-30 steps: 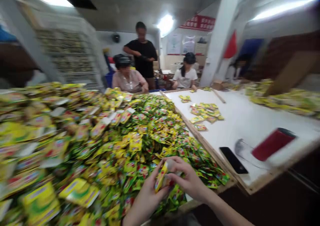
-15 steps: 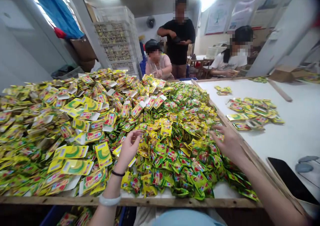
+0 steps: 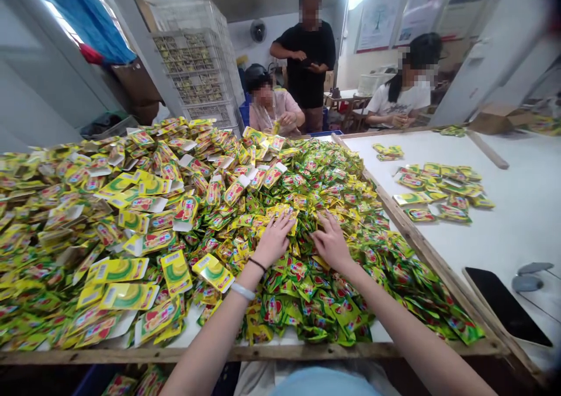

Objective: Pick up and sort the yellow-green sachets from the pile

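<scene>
Head view. Laying the left hand point(image 3: 274, 239) palm-down on the sachets point(image 3: 144, 209), fingers spread wide, gripping nothing. Laying the right hand point(image 3: 331, 245) just beside it, equally flat and splayed, holding nothing, fingertips touching packets near the heap's middle. Wearing two bands on the left wrist: one white bangle point(image 3: 242, 291) and one thin black tie point(image 3: 258, 264).

Counting two hands and one heap. Finding the yellow-and-green sachets far too many for counting, covering nearly the whole board point(image 3: 131, 355). Counting two smaller lots on the white table point(image 3: 526, 221) to the right: one loose group point(image 3: 438, 191) and one tiny clump point(image 3: 388, 150) beyond it. Counting one dark phone point(image 3: 504, 305) near that table's close corner. Counting three people at the far side: one standing in black point(image 3: 309, 51), one sitting in pink point(image 3: 274, 107), one sitting in white point(image 3: 401, 101). Seeing stacked crates point(image 3: 197, 63) behind the heap, with the tiers hard to count.

Losing both forearms at the bottom edge. Hiding almost all of the board's surface under packets. Glimpsing more packets below the board at lower left, mostly cut off. Failing to make out the grey shapes beside the phone.
</scene>
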A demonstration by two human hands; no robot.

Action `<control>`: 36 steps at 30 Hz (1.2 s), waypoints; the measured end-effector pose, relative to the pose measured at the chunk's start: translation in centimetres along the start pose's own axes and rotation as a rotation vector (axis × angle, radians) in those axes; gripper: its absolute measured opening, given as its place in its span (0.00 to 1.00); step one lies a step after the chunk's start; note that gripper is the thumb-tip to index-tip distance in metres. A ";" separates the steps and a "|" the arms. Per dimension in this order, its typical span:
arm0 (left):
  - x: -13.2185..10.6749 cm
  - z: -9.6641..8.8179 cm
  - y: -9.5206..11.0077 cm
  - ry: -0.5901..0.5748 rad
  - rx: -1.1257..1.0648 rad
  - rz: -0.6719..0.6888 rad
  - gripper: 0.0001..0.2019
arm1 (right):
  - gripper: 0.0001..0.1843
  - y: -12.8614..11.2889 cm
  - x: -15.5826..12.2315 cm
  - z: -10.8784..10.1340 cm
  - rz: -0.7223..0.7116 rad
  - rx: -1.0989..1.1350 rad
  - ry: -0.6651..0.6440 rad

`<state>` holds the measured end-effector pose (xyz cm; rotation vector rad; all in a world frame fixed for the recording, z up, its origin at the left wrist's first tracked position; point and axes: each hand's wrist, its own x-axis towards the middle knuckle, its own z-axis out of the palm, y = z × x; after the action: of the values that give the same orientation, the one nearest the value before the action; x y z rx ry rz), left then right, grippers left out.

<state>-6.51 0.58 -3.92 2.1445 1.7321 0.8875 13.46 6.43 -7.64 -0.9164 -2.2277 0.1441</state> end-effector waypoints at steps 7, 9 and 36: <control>-0.3 -0.1 0.4 0.129 -0.252 -0.161 0.12 | 0.09 0.1 -0.3 -1.9 -0.036 0.012 -0.055; -0.4 0.2 0.9 0.168 -0.356 -0.238 0.11 | 0.08 -0.3 0.1 -0.7 -0.075 -0.024 -0.088; 1.4 1.0 3.5 -0.188 -0.404 -0.243 0.24 | 0.14 -1.0 1.5 -1.5 0.627 1.167 -0.209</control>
<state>-2.98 1.16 -2.46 1.6623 1.5250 0.8516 13.15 6.46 -5.32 -0.8484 -1.4794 1.6612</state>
